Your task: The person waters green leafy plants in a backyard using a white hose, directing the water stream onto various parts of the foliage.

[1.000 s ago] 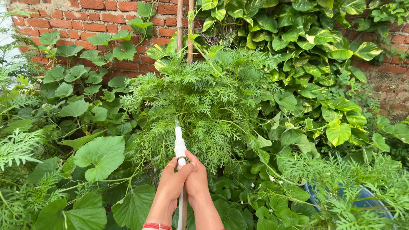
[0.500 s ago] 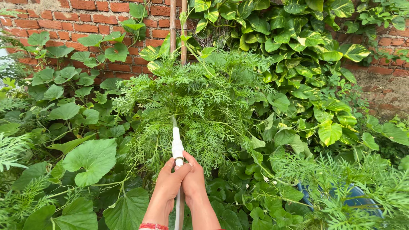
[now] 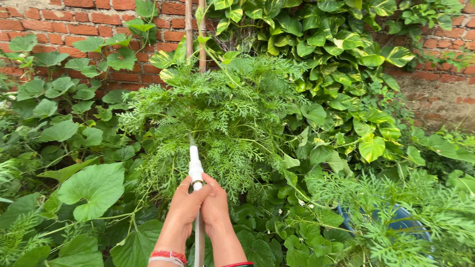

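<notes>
In the head view, your left hand (image 3: 184,207) and right hand (image 3: 215,205) both close their grip around the white hose nozzle (image 3: 195,165), which points up into the feathery green plant (image 3: 222,118) just ahead of you, in front of the brick wall (image 3: 74,27). Both palms sit low on the hose, so the tip can swing sideways; a hard jet at this closeness may flatten the fine fronds or snap thin stems. The blue pot (image 3: 401,217) stands well apart at lower right
</notes>
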